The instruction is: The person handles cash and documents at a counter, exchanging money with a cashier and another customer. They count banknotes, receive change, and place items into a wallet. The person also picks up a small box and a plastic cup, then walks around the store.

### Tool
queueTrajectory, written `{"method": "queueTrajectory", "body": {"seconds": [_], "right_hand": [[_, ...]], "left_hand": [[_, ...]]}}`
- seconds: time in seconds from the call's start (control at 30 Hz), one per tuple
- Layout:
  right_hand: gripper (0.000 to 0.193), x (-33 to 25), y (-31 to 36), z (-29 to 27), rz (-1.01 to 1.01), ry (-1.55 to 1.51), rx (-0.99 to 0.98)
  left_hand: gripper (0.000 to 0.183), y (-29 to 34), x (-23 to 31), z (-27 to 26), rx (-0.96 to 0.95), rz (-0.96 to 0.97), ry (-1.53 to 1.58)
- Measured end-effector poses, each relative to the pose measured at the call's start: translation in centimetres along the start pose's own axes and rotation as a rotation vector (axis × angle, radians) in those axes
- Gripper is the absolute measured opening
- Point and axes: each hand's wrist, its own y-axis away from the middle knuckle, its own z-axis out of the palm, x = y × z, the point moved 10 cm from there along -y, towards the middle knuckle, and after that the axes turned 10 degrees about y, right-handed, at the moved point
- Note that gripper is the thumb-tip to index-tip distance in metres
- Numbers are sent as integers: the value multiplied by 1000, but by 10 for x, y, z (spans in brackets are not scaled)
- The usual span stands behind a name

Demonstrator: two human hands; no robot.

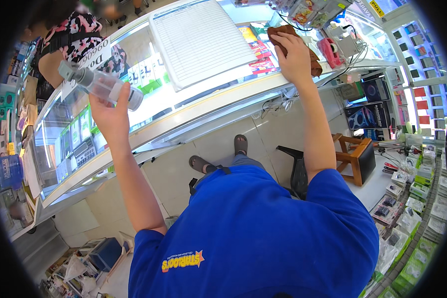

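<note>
Here, the left hand (109, 110) has its fingers and thumb closed around a clear spray bottle (102, 83) with a grey head, which tilts up and left from that grip above the glass counter (213, 103). The right hand (294, 58) lies over a brown cloth (315, 64) that shows beyond its fingertips and along its right side, though I cannot tell whether the fingers pinch it. A ruled pad (201, 42) lies between the two hands, and a red tape dispenser (329, 52) sits right of the cloth.
</note>
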Motion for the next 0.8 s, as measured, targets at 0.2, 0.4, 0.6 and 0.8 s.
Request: {"method": "queueTrajectory", "body": {"seconds": [0.2,0.4,0.6,0.8], "right_hand": [[28,3,9,-27,-23,-234,111],[23,7,66,-86,117,-885,43],[52,-58,153,-57,-193,-828,-645],[66,-14,209,-6,45,-663,-599]], "left_hand": [[48,35,26,-5,134,131,-138],[60,164,92,86,-291,198,97],[65,237,35,234,-663,-38,52],[72,266,1,307,-1043,64,55]]}}
